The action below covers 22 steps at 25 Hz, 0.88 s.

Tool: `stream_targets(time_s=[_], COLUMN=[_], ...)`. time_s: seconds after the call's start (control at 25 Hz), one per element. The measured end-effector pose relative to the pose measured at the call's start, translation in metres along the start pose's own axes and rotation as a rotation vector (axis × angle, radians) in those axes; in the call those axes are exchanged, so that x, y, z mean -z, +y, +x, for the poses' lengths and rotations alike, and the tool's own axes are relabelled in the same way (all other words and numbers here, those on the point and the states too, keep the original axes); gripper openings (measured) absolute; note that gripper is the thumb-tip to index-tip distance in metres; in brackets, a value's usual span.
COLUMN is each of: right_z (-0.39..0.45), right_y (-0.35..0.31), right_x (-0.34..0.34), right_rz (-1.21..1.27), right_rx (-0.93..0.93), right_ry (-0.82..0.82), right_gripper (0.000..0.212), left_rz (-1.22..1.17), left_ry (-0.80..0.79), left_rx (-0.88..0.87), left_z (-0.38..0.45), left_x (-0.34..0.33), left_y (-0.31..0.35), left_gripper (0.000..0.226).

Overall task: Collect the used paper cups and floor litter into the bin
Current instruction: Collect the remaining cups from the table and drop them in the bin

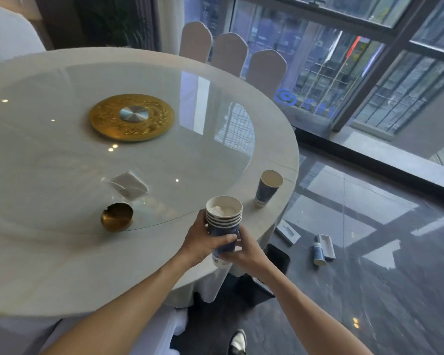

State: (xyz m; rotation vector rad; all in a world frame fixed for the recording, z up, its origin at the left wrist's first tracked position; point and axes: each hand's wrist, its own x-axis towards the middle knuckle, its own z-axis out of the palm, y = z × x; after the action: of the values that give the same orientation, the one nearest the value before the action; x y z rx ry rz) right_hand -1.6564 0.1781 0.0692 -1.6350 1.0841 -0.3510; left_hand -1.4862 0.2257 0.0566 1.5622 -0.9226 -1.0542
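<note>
A stack of several blue paper cups [223, 219] with white crumpled paper in the top one is held above the table's near edge. My left hand [203, 242] wraps its side and my right hand [244, 249] grips its base. One more blue paper cup [267, 188] stands upright on the table rim to the right. On the floor lie a blue cup on its side [319, 253], a white box [327, 245] and a flat white packet [287, 230]. A dark bin [264, 280] stands on the floor under my right forearm, mostly hidden.
The round table [62, 265] carries a glass turntable [177, 124] with a gold centre disc [131, 117], a brass ashtray [117, 217] and a clear napkin holder [128, 187]. Covered chairs [230, 51] line the far side. Glossy dark floor spreads right toward the windows.
</note>
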Motion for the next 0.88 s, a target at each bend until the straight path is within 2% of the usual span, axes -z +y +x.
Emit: stream_targets(time_s=[0.12,0.28,0.44,0.6,0.72,0.88], right_z=[0.005,0.031,0.080,0.134,0.174,0.214], right_y=[0.011,0.019,0.023,0.029,0.036,0.048], right_x=[0.027,0.081,0.151,0.200,0.218,0.216], right_rz=[-0.070,-0.183,-0.283,-0.325,-0.305,-0.348], right_rx=[-0.030,-0.091,0.020,0.080,0.054,0.077], right_ry=[-0.031,-0.019,0.119,0.216,0.220,0.180], right_gripper=[0.075,0.107,0.102,0.112,0.125,0.136], left_rz=[0.043,0.071,0.104,0.094,0.057,0.075], left_ry=[-0.006,0.086,0.189,0.296,0.374,0.444], left_rx=[0.011,0.040,0.064,0.058,0.064,0.101], left_z=[0.013,0.034,0.061,0.082,0.088,0.079], left_x=[-0.020,-0.038,-0.065,-0.094,-0.109,-0.121], left_y=[0.002,0.006,0.013,0.026,0.029,0.029], left_gripper=[0.086,0.089,0.090,0.097,0.097,0.082])
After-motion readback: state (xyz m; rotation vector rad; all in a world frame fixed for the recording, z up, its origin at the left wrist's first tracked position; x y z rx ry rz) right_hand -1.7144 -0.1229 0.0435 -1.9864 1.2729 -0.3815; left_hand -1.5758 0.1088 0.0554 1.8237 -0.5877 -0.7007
